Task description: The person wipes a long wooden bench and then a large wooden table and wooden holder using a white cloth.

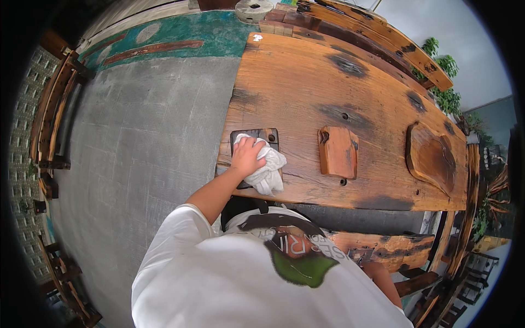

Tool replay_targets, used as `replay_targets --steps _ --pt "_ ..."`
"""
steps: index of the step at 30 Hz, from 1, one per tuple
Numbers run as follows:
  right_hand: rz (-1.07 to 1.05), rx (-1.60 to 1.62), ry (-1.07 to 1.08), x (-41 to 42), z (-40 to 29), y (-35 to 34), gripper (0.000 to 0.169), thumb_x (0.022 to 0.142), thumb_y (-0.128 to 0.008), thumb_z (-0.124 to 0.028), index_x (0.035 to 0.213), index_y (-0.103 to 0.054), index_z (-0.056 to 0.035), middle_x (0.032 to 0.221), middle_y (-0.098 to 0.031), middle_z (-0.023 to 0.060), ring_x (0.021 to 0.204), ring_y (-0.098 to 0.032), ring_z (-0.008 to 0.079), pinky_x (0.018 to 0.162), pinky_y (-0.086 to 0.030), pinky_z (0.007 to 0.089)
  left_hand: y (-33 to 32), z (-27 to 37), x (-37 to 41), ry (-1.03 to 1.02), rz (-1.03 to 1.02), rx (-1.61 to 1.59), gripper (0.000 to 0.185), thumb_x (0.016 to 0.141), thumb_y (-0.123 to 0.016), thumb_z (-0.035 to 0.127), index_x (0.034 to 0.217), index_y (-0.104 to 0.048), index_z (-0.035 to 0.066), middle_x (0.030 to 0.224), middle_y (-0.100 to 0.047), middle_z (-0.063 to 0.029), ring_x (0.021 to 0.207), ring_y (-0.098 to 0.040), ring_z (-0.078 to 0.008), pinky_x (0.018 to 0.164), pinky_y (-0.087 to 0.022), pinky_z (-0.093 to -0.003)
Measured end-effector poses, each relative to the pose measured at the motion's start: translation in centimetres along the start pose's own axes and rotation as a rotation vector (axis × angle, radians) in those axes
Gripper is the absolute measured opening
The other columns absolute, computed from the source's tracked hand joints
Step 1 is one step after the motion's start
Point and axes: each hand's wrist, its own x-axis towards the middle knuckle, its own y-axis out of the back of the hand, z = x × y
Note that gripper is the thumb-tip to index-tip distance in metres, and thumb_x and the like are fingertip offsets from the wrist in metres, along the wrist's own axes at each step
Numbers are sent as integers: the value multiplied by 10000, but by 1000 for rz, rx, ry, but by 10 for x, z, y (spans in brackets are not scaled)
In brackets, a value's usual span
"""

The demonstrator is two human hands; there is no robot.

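My left hand (247, 156) presses on a bunched white cloth (268, 170), fingers curled over it. The cloth lies on a dark wooden board (262, 133) with a round hole, near the left end of a large wooden table (287, 94). Part of the board is hidden under hand and cloth. Low at the right, my right hand (371, 268) is partly visible beside my shirt, at a wooden bench (393, 250); its fingers are not clear.
A reddish-brown wooden block (339, 153) and an irregular wooden tray (430, 158) rest farther right on the table. A small white scrap (257, 37) lies at the far left corner. A long wooden bench (385, 37) stands beyond; grey paved floor (143, 123) extends left.
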Motion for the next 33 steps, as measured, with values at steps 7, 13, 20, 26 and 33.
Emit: replay_targets --steps 7,13,20,26,33 --pt "-102 427 149 51 -30 -58 589 872 -683 -491 1319 -632 -111 1159 -704 163 954 -724 276 905 -548 433 -9 12 5 182 56 57 502 768 -728 291 1257 -664 200 1335 -571 -130 1298 -483 -342 991 -450 -552" --pt "143 421 214 75 -93 -23 538 885 -671 -451 1293 -638 -103 1120 -708 152 921 -721 263 880 -551 420 -10 -1 -36 115 75 29 531 769 -724 277 1288 -642 205 1358 -535 -141 1323 -449 -343 945 -448 -564" --pt "225 402 261 82 -120 -10 478 901 -657 -405 1263 -644 -94 1075 -712 140 882 -717 247 852 -554 405 6 24 -36 133 -67 52 683 786 -778 444 1404 -579 233 1479 -424 -230 1436 -330 -430 1036 -394 -635" --pt "228 386 271 84 -124 -8 428 914 -645 -366 1238 -650 -86 1036 -716 130 849 -714 234 827 -557 392 6 5 -67 11 -152 1 888 718 -847 514 1505 -478 337 1620 -220 -241 1531 -128 -454 1053 -325 -756" --pt "194 274 329 69 -125 15 370 930 -631 -320 1208 -656 -77 991 -721 118 810 -710 219 798 -560 377 -5 1 -61 13 -105 30 866 690 -883 443 1468 -530 307 1568 -302 -212 1510 -210 -423 1061 -331 -653"
